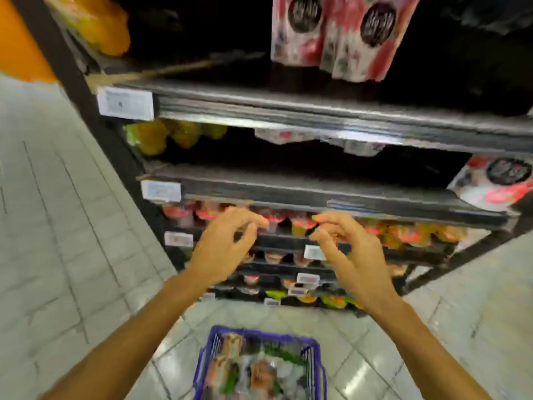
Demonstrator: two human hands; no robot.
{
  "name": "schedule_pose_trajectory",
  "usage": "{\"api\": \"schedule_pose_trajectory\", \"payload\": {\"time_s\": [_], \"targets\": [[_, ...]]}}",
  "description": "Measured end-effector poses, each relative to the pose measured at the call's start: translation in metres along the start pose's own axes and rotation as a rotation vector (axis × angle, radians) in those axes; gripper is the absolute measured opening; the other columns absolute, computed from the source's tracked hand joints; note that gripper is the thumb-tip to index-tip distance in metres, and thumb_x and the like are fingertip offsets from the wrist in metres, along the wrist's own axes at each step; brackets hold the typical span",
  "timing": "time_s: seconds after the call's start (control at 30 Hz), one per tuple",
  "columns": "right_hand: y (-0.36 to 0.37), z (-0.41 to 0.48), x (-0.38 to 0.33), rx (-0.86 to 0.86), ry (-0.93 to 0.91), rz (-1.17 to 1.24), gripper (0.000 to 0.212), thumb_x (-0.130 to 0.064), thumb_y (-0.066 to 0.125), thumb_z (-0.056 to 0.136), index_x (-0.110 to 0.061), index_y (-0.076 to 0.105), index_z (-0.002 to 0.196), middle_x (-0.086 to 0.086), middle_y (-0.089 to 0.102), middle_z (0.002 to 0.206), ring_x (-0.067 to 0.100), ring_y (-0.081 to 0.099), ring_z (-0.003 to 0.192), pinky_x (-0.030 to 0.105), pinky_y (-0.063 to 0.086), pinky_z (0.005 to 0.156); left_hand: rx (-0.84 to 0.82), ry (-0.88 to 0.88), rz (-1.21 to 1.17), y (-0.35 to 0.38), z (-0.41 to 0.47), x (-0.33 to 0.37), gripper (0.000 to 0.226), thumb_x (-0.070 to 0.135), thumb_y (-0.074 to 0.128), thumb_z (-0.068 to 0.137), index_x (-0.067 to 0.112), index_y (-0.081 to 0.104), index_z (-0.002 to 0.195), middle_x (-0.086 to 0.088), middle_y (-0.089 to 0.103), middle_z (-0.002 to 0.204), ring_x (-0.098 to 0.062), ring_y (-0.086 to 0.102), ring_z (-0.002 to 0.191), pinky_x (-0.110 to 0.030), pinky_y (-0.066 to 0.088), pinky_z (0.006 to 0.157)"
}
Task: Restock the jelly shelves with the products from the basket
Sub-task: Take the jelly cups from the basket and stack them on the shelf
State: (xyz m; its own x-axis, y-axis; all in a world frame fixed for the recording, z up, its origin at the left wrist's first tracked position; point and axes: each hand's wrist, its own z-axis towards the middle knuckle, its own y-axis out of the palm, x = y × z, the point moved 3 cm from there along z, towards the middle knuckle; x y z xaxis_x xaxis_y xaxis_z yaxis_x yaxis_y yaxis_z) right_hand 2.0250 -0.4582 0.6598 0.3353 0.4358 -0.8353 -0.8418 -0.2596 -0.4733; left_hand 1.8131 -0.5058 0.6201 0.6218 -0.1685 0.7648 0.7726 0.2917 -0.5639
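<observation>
A blue wire basket (315,356) stands on the floor below me, full of mixed jelly packs. My left hand (223,246) and my right hand (346,249) hover side by side in front of the dark jelly shelves (317,197), both empty with curled, spread fingers. Behind the fingertips runs a row of red and orange jelly cups (302,225). Pink-and-white jelly packs (340,36) with black round labels hang on the top level. One more such pack (496,183) lies at the right end of a middle shelf. The picture is blurred.
Yellow-orange packs (161,137) sit at the left of the upper shelves. White price tags (125,103) line the shelf edges. Lower shelves hold more small cups (288,295). Light tiled floor (57,226) spreads to the left and right of the shelf unit.
</observation>
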Motion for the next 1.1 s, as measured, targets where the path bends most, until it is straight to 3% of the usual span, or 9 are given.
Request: {"api": "schedule_pose_trajectory", "payload": {"time_s": [0.17, 0.3, 0.47, 0.63, 0.67, 0.77, 0.87, 0.97, 1.1], "targets": [[0.087, -0.08, 0.162, -0.156, 0.517, 0.114, 0.012, -0.003, 0.056, 0.096, 0.006, 0.064, 0.094, 0.025, 0.067, 0.083, 0.041, 0.065, 0.082, 0.047, 0.05, 0.077, -0.271, -0.537, -0.189, 0.102, -0.116, -0.129, 0.021, -0.01, 0.051, 0.094, -0.006, 0.066, 0.108, -0.01, 0.063, 0.104, -0.01, 0.061, 0.1, -0.029, 0.042, 0.092], [0.149, -0.144, 0.268, -0.188, 0.761, 0.098, 0.012, 0.006, 0.06, 0.091, 0.007, 0.068, 0.1, 0.018, 0.069, 0.092, 0.03, 0.063, 0.087, 0.037, 0.051, 0.082, -0.351, -0.787, -0.113, 0.168, -0.184, -0.215, 0.019, -0.007, 0.061, 0.088, 0.003, 0.069, 0.101, -0.02, 0.069, 0.111, -0.031, 0.064, 0.101, -0.04, 0.049, 0.089], [0.227, -0.222, 0.393, -0.242, 1.007, 0.049, 0.012, 0.015, 0.059, 0.085, 0.012, 0.067, 0.093, 0.026, 0.069, 0.086, 0.026, 0.062, 0.081, 0.048, 0.05, 0.081, -0.414, -1.01, 0.021, 0.246, -0.258, -0.324, 0.028, 0.009, 0.053, 0.093, 0.0, 0.067, 0.115, -0.02, 0.068, 0.116, -0.036, 0.064, 0.107, -0.041, 0.048, 0.092], [0.291, -0.276, 0.486, -0.217, 1.075, -0.06, 0.014, 0.01, 0.069, 0.081, -0.001, 0.073, 0.074, 0.029, 0.07, 0.092, 0.028, 0.064, 0.088, 0.024, 0.049, 0.079, -0.455, -1.138, 0.12, 0.303, -0.323, -0.417, 0.041, 0.01, 0.061, 0.091, -0.001, 0.054, 0.13, -0.021, 0.056, 0.134, -0.032, 0.055, 0.123, -0.032, 0.041, 0.101], [0.303, -0.286, 0.503, -0.272, 1.107, -0.079, 0.007, 0.002, 0.07, 0.082, -0.002, 0.073, 0.086, 0.027, 0.069, 0.102, 0.032, 0.064, 0.095, 0.026, 0.049, 0.082, -0.429, -1.16, 0.131, 0.313, -0.335, -0.435, 0.045, 0.011, 0.064, 0.09, -0.001, 0.052, 0.131, -0.021, 0.055, 0.135, -0.032, 0.054, 0.124, -0.033, 0.04, 0.102], [0.333, -0.314, 0.55, -0.414, 1.275, -0.071, 0.056, -0.021, 0.078, 0.079, -0.008, 0.055, 0.128, 0.011, 0.059, 0.122, 0.028, 0.057, 0.114, 0.028, 0.043, 0.085, -0.397, -1.247, 0.19, 0.336, -0.361, -0.481, 0.055, 0.011, 0.069, 0.083, 0.003, 0.049, 0.134, -0.02, 0.056, 0.132, -0.035, 0.056, 0.119, -0.039, 0.045, 0.094], [0.362, -0.338, 0.583, -0.417, 1.35, -0.002, 0.074, -0.023, 0.084, 0.073, -0.011, 0.045, 0.135, 0.003, 0.056, 0.122, 0.019, 0.055, 0.103, 0.02, 0.04, 0.078, -0.363, -1.284, 0.224, 0.355, -0.378, -0.516, 0.056, 0.011, 0.07, 0.079, 0.007, 0.051, 0.131, -0.015, 0.06, 0.126, -0.034, 0.059, 0.112, -0.034, 0.049, 0.08], [0.386, -0.356, 0.608, -0.359, 1.367, 0.147, 0.067, -0.016, 0.09, 0.066, -0.026, 0.052, 0.12, -0.009, 0.06, 0.105, 0.009, 0.059, 0.09, 0.006, 0.044, 0.061, -0.322, -1.276, 0.377, 0.373, -0.381, -0.529, 0.062, 0.022, 0.062, 0.084, 0.009, 0.04, 0.14, -0.016, 0.051, 0.133, -0.035, 0.052, 0.119, -0.043, 0.049, 0.09], [0.406, -0.36, 0.623, -0.209, 1.389, 0.32, 0.085, -0.016, 0.092, 0.062, -0.021, 0.044, 0.133, -0.005, 0.061, 0.116, 0.01, 0.063, 0.098, 0.024, 0.053, 0.076, -0.403, -1.308, 0.536, 0.402, -0.384, -0.531, 0.094, 0.054, 0.064, 0.083, -0.005, 0.024, 0.145, -0.026, 0.037, 0.144, -0.038, 0.036, 0.133, -0.044, 0.032, 0.113]]}}
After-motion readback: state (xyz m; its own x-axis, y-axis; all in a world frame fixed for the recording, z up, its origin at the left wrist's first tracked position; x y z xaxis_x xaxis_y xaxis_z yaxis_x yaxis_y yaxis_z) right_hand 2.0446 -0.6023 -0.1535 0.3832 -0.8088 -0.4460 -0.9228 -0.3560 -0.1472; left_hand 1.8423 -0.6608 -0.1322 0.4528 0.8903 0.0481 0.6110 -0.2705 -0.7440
